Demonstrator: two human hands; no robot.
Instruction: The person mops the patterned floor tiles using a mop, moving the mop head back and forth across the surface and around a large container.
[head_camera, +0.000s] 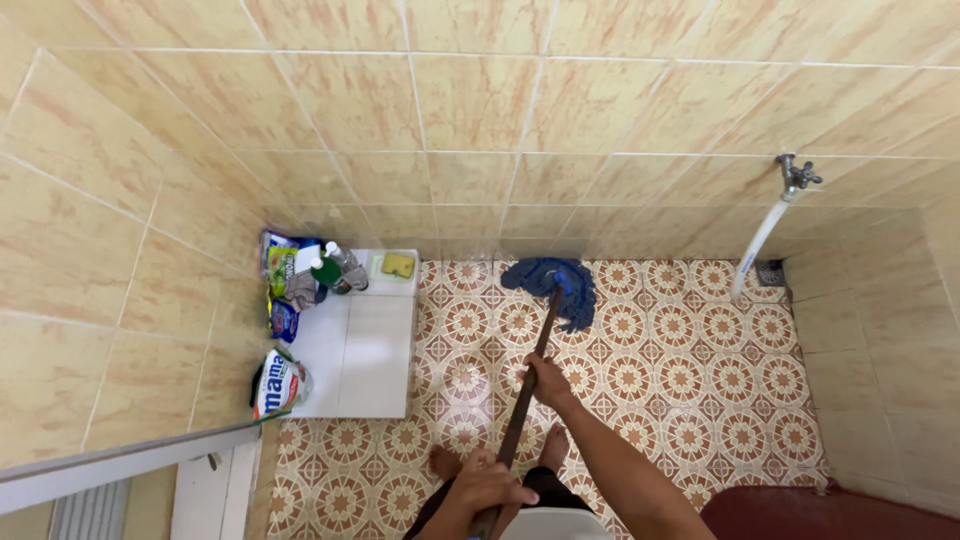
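Observation:
A mop with a blue string head (552, 285) rests on the patterned floor by the far wall. Its dark brown handle (528, 385) runs back toward me. My right hand (545, 382) grips the handle about midway. My left hand (483, 492) is closed around the handle's near end, close to my body. My bare feet (553, 447) stand on the tiles under the handle.
A low white tiled ledge (362, 350) on the left bears a green bottle (328, 270), a yellow sponge (397, 264) and several packets (280, 383). A wall tap (795, 173) with a white hose (757, 245) hangs at the right. A floor drain (771, 273) sits under it.

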